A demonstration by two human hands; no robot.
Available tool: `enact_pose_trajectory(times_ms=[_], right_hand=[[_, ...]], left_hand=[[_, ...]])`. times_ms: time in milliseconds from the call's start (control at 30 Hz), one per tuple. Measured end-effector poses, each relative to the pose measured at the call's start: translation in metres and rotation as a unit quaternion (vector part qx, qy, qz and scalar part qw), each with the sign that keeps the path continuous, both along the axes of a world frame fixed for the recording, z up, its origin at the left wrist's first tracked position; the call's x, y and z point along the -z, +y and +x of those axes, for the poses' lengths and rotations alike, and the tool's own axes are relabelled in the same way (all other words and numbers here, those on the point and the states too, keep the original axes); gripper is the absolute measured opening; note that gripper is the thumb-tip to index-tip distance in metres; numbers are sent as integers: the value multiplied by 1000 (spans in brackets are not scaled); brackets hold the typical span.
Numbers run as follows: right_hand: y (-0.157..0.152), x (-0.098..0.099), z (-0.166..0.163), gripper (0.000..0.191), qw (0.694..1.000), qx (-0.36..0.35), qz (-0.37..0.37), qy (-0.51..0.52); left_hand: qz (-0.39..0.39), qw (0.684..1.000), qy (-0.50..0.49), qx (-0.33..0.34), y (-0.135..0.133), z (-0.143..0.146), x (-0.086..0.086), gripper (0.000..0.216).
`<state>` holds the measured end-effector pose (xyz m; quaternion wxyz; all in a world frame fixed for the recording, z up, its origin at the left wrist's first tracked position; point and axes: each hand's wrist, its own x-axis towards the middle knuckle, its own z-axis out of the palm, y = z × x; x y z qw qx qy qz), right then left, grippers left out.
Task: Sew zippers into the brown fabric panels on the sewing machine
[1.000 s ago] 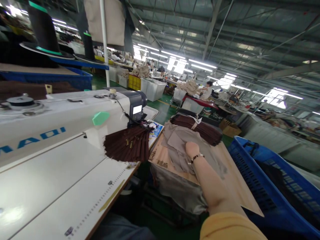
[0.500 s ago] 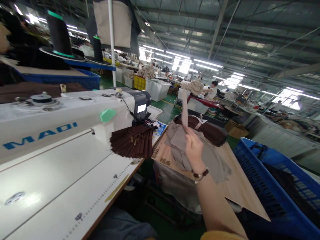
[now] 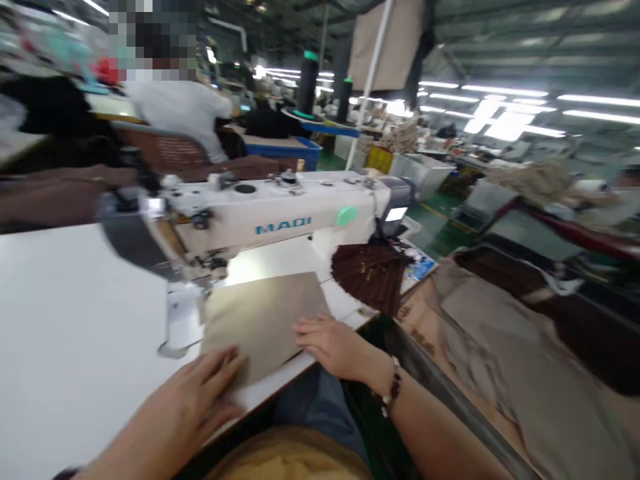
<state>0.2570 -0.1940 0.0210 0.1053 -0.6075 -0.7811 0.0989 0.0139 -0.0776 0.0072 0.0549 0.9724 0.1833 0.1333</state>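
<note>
A rumpled brown cloth (image 3: 65, 190), soft and matte, lies behind the left end of the sewing machine (image 3: 250, 220), whose casing is smooth, white and boxy. The glossy white worktop (image 3: 75, 333) spreads left and in front of the machine. Before its needle end, the left hand (image 3: 203, 390) rests on the near left corner of a beige fabric panel (image 3: 270, 313), its grip loose, thumb and fingers apart. That panel, flat, matte and roughly four-sided, lies in front of the machine's arm. The right hand (image 3: 330, 343) has its fingers extended flat on the panel's right side, its grip wide. By the machine's right end, ribbed dark brown strips (image 3: 367, 270) form a fan. Beyond that end, limp taupe pieces (image 3: 500, 327) overlap on a pale wooden board (image 3: 420, 313), creased and blurred.
</note>
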Motion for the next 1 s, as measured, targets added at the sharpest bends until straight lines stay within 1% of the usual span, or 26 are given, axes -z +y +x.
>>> enact_pose_trajectory(times_ms=[33,67,100,133,167,267,333,467,533,600,700,800,900,1000], right_hand=[[3,-3,-3,27,1000,25,-6,17],[6,-3,-6,27,998,55,-7,22],[8,-3,-10,27,998,65,-4,11],[10,-2,-15,25,997,77,0,-10],[11,-1,-20,23,995,90,8,-34],[13,1,-31,16,988,124,19,-87],[16,0,-31,17,988,137,3,-69],[29,0,-17,26,988,144,-52,26],[35,2,-11,30,986,151,-61,32],[39,4,-9,32,987,151,-56,13],[41,5,-11,32,988,144,-40,-30],[41,5,-15,30,984,150,-43,-84],[42,4,-18,28,979,154,-46,-125],[43,4,-20,27,976,152,-36,-151]], left_hand=[[4,999,32,-1,-4,-4,-1,47],[7,998,53,-20,-9,-5,-2,51],[6,997,63,-36,-12,-4,-3,54],[1,996,70,-49,-15,-1,-3,52],[-2,996,65,-61,-16,2,-4,44],[-15,996,33,-82,-16,8,-3,27],[-47,995,7,-87,-13,7,-4,18],[-152,981,-22,-120,-2,-4,-8,15],[-187,974,-29,-122,4,-9,-10,13],[-203,968,-38,-139,8,-12,-12,10],[-207,957,-47,-196,12,-11,-10,13],[-187,954,-31,-232,15,-9,-7,16],[-148,957,5,-251,16,-7,-3,24],[-98,964,33,-246,16,-5,0,24]])
